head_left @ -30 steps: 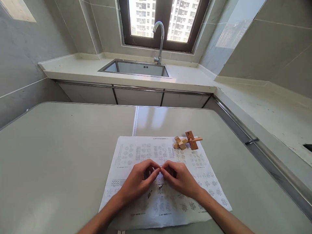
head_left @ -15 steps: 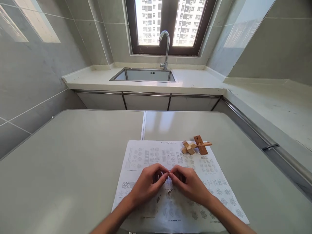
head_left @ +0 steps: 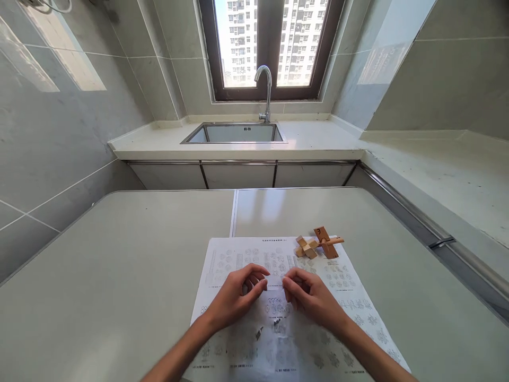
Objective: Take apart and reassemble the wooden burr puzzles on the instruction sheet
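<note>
Both hands had drawn apart: my left hand [head_left: 235,298] gaped, my right hand [head_left: 314,300] had fingers pinched, on what I couldn't tell. Two dark scraps [head_left: 259,333] lay wristward on the paper [head_left: 302,347], the slanted one nearer left.

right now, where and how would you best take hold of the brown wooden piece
Probably pinch the rod of the brown wooden piece, coming from above on the right. That end is slim and juts out past the crossing slat, while on the left the piece crowds the pale wooden block; whether those two touch, I can't tell.
</note>
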`<action>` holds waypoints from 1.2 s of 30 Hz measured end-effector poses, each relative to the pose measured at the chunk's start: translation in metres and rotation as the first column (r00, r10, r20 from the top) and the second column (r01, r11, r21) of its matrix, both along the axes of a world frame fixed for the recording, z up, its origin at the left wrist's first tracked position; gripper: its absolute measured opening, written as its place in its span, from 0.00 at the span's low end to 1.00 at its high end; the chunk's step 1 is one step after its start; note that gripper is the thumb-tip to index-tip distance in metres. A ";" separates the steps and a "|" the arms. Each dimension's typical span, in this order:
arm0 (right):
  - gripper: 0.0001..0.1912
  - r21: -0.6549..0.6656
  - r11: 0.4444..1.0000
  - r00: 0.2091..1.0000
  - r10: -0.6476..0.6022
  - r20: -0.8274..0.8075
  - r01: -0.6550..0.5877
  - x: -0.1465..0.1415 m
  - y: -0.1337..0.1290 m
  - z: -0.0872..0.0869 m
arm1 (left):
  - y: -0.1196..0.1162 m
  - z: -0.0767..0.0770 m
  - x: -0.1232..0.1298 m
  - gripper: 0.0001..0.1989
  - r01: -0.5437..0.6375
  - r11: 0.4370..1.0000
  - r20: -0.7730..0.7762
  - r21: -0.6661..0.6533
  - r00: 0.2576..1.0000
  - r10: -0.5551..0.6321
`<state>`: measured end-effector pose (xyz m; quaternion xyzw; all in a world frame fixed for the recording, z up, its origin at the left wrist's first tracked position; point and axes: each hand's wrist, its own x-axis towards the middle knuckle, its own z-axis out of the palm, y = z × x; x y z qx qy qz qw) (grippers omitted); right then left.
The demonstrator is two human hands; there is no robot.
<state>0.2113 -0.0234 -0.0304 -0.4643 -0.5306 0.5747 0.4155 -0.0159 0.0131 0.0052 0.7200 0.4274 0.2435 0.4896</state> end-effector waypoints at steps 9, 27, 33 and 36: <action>0.24 -0.291 0.951 0.728 -0.272 -0.630 0.103 0.024 0.012 0.003 | 0.012 0.006 -0.023 0.15 -0.139 0.980 -0.047 0.142 0.988 0.147; 0.15 -0.351 0.934 0.468 -0.341 -0.815 0.069 0.045 0.020 0.002 | 0.006 -0.003 -0.018 0.15 -0.119 0.972 -0.131 0.201 0.980 0.148; 0.11 -0.361 0.930 0.414 -0.357 -0.838 0.070 0.047 0.022 -0.001 | 0.007 -0.006 -0.018 0.14 -0.115 0.973 -0.144 0.200 0.979 0.145; 0.10 -0.363 0.927 0.416 -0.367 -0.832 0.092 0.048 0.022 -0.002 | 0.006 -0.006 -0.019 0.15 -0.111 0.974 -0.152 0.196 0.978 0.142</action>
